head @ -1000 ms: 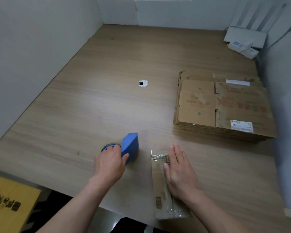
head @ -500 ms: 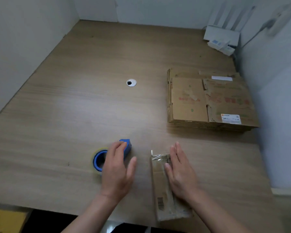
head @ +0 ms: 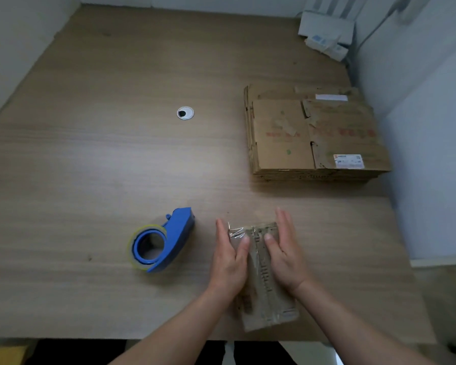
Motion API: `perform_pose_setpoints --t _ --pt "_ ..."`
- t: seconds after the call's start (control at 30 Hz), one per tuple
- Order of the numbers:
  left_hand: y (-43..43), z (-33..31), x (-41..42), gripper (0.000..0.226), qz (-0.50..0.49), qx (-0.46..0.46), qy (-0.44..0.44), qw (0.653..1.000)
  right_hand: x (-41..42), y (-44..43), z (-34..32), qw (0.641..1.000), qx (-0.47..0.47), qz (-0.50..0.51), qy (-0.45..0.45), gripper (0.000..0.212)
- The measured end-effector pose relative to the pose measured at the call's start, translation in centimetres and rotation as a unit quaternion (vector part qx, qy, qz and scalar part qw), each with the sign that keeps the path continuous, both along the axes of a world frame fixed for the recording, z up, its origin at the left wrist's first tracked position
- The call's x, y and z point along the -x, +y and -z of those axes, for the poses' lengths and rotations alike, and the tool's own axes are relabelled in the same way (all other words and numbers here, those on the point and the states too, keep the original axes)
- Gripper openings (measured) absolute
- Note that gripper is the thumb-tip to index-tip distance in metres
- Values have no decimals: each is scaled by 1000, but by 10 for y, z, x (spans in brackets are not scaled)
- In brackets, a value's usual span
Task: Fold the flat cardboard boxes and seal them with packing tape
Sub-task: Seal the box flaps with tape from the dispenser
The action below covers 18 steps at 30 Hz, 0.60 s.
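Note:
A small brown cardboard box (head: 263, 283) with clear tape along its top lies at the near edge of the wooden table (head: 116, 167). My left hand (head: 228, 256) presses flat against its left side and my right hand (head: 286, 252) against its right side, fingers straight. The blue tape dispenser (head: 163, 242) with a roll of clear tape lies on its side to the left of the box, free of both hands. A stack of flat cardboard boxes (head: 313, 135) sits at the right, farther back.
A round cable grommet (head: 185, 113) is set in the table's middle. White boxes (head: 325, 35) stand in the far right corner by the wall. Grey partition walls close off the left, back and right sides.
My left hand let go of the tape dispenser, which now lies on the table, and moved right onto the small box's left side. My right hand stayed on the box.

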<state>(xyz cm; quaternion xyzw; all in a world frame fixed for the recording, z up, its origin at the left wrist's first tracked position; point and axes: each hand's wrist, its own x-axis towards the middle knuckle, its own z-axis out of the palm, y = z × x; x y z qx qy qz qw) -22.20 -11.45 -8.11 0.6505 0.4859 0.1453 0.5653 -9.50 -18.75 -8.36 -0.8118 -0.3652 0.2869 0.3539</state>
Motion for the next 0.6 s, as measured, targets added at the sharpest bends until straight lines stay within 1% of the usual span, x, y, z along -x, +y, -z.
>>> perform_pose_setpoints --t 0.03,0.07,0.13,0.2,0.27,0.33,0.4,0.47,0.53,0.6 --pt "3 0 4 81 11 -58 25 998 0 -1 -1 1000 -11 23 5 70" --pt "8 0 7 81 38 -135 35 990 1 -1 -2 1000 -20 23 -7 68" --pt "20 2 8 72 141 -265 26 954 0 -1 -4 998 -27 -12 -56 60" --pt "29 -2 4 59 235 -309 26 921 -6 3 -6 994 -31 -58 -93 51" --pt "39 -4 -1 50 279 -305 32 910 -15 10 -6 987 -33 -110 -113 46" --pt "45 -1 -5 45 273 -281 35 919 -21 17 -4 985 -34 -124 -112 42" --pt "46 4 -7 35 219 -236 31 946 -23 24 1 991 -33 -87 -100 40" --pt "41 8 -12 27 141 -180 29 973 -22 27 7 995 -36 -46 -80 40" --pt "37 10 -16 28 70 -97 31 992 -21 28 12 999 -38 -1 -20 38" --pt "35 9 -18 30 30 -54 27 998 -21 28 13 998 -30 35 35 36"
